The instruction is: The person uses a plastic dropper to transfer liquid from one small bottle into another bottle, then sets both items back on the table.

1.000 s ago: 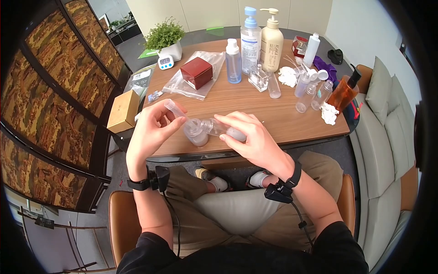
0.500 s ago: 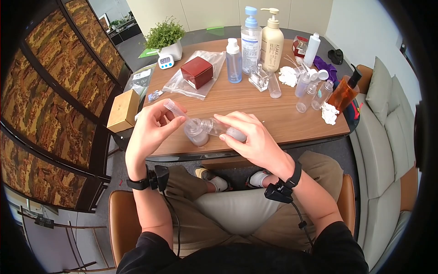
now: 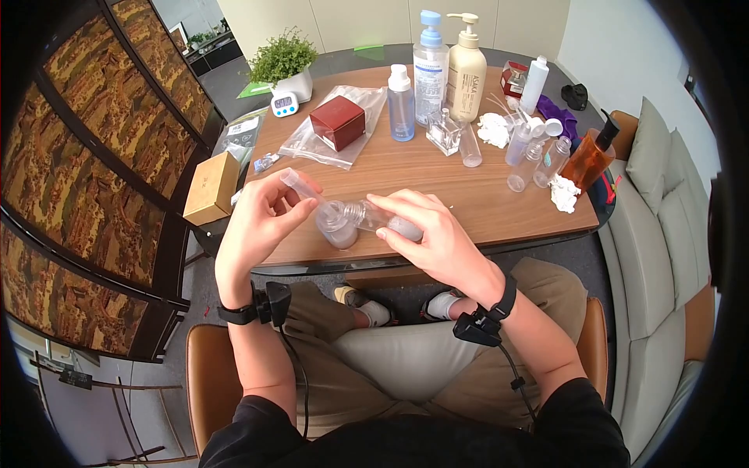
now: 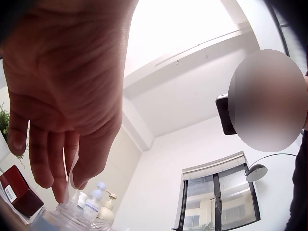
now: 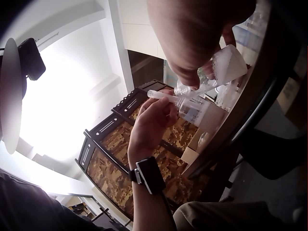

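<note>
My left hand (image 3: 265,214) pinches a translucent plastic tube (image 3: 295,183) between thumb and fingers. The tube's lower end is at the mouth of a clear wide bottle (image 3: 339,232), which stands near the table's front edge with cloudy whitish contents. From the other side, my right hand (image 3: 438,240) grips a second clear bottle (image 3: 376,220), tipped nearly flat with its threaded neck at the standing bottle's mouth. Whitish liquid (image 5: 228,65) shows in the tipped bottle in the right wrist view. Fingers cover part of that bottle.
Behind the hands stand a blue spray bottle (image 3: 401,113), pump bottles and a glass perfume bottle (image 3: 443,137). A dark red box (image 3: 337,123) lies on a plastic bag. Several small clear bottles, crumpled tissues (image 3: 563,193) and an amber pump bottle (image 3: 587,162) are at the right.
</note>
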{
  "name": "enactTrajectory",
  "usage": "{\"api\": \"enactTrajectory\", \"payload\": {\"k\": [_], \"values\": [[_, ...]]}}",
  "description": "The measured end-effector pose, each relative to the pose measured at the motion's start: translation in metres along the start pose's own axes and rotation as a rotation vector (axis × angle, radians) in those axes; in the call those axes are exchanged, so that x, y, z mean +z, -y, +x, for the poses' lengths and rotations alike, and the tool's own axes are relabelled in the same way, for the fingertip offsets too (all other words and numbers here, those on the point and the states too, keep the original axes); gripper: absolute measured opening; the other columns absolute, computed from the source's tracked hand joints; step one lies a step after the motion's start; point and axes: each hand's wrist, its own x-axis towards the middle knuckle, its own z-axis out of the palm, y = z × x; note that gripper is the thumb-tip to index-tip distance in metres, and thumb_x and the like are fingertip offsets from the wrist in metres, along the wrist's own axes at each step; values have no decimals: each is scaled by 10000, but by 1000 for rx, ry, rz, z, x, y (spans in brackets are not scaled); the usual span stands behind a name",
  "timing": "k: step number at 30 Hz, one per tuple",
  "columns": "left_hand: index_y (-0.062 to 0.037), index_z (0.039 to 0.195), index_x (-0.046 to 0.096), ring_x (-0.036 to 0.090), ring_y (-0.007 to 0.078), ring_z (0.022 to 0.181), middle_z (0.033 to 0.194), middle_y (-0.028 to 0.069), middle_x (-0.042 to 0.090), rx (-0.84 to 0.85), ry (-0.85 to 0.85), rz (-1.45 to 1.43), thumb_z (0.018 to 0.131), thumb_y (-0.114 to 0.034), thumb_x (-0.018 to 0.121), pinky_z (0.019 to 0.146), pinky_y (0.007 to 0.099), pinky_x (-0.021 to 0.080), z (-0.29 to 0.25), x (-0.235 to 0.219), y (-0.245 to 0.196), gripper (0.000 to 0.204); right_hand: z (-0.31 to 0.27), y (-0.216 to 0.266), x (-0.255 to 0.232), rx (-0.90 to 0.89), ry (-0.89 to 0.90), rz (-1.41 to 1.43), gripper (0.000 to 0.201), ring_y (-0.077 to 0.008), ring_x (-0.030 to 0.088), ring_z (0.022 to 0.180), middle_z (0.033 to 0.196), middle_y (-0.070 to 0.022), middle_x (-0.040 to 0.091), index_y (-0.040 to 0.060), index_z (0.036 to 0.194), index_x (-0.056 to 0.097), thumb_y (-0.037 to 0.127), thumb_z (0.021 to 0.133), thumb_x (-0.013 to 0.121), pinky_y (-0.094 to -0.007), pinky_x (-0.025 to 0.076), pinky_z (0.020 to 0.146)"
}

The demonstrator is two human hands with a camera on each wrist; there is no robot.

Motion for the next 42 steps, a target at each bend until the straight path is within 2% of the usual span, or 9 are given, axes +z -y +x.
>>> {"api": "enactTrajectory", "payload": {"k": [1,11,14,17,19,22,32,34,42], "values": [[-20,1141,789,617,47,784,999,7,793,-52,33,19,987,-127,804,696,237,461,0,-2,-1,188,0,0,0,0,3,3,501,-331,650,1099,1179,-111,731,65,1483,696,140,994,774,-447,492,1058],[-9,1144,796,630,49,824,1010,7,800,-102,28,-14,974,-126,816,726,237,465,-2,-3,0,208,0,2,-2,17,14,0,499,-333,647,1114,1200,-113,732,67,1484,695,135,995,770,-448,491,1069],[-40,1108,817,442,18,647,834,-28,748,-18,-27,-68,955,-173,836,587,245,374,-1,0,10,204,0,1,-1,5,8,-8,499,-334,648,1110,1202,-112,732,68,1485,695,136,996,769,-448,491,1070],[-30,1107,816,505,24,673,843,-19,756,-42,-7,-106,956,-173,834,615,244,401,-1,-3,11,208,0,1,0,-4,-1,-7,498,-335,649,1102,1190,-112,731,68,1484,695,137,996,770,-449,492,1063],[20,1156,789,667,87,885,1032,48,799,-120,56,-162,972,-114,834,826,265,534,0,-6,7,232,0,0,0,1,3,-3,497,-335,651,1097,1177,-112,730,68,1482,695,138,997,771,-450,493,1056],[32,1162,785,686,102,901,1046,64,803,-127,61,-169,981,-102,821,842,275,547,0,-7,6,228,0,1,0,7,4,4,496,-334,651,1093,1166,-111,728,68,1483,694,140,998,771,-451,493,1051],[39,1169,783,699,111,898,1065,83,812,-128,45,-213,988,-72,803,836,286,566,-1,-7,7,214,0,0,-1,6,16,-4,500,-335,653,1109,1198,-109,729,71,1485,694,151,998,776,-446,493,1062],[1,1118,812,657,78,794,896,20,769,-92,3,-259,956,-92,817,727,261,502,-2,-5,7,186,0,1,-1,12,18,-8,501,-333,652,1105,1195,-108,729,74,1487,694,150,998,777,-446,495,1057],[5,1117,811,657,81,792,896,21,768,-102,9,-273,964,-91,813,734,265,510,-2,-6,7,181,0,1,0,10,9,-4,497,-325,648,1086,1190,-100,727,82,1487,697,142,1000,775,-441,496,1048]]}}
